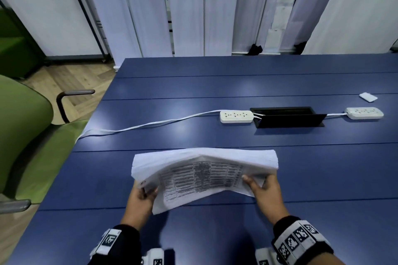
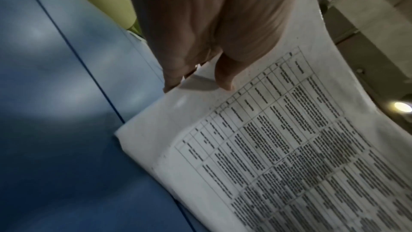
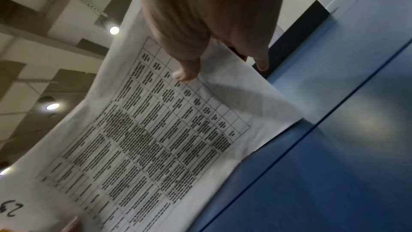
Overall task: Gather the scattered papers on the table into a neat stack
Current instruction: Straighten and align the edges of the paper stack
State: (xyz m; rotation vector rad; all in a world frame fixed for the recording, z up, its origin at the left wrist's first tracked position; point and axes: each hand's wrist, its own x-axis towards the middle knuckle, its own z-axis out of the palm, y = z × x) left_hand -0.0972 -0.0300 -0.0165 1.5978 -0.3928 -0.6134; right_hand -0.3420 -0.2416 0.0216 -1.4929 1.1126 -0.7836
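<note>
White printed papers (image 1: pixel 204 170) are held as one bowed bundle over the blue table (image 1: pixel 312 168) at 6 o'clock, each side edge pinched by the left hand (image 1: pixel 141 197) and right hand (image 1: pixel 266 190), thumbs on top. Squaring seems underway; tapping the edges level and laying it flat is called for next. Two power strips are counted at 1 o'clock, the sheets uncountable.

One bundle of papers (image 1: pixel 204 170), two power strips (image 1: pixel 236 116), two hands (image 1: pixel 142 199), one chair (image 1: pixel 23 127).
</note>
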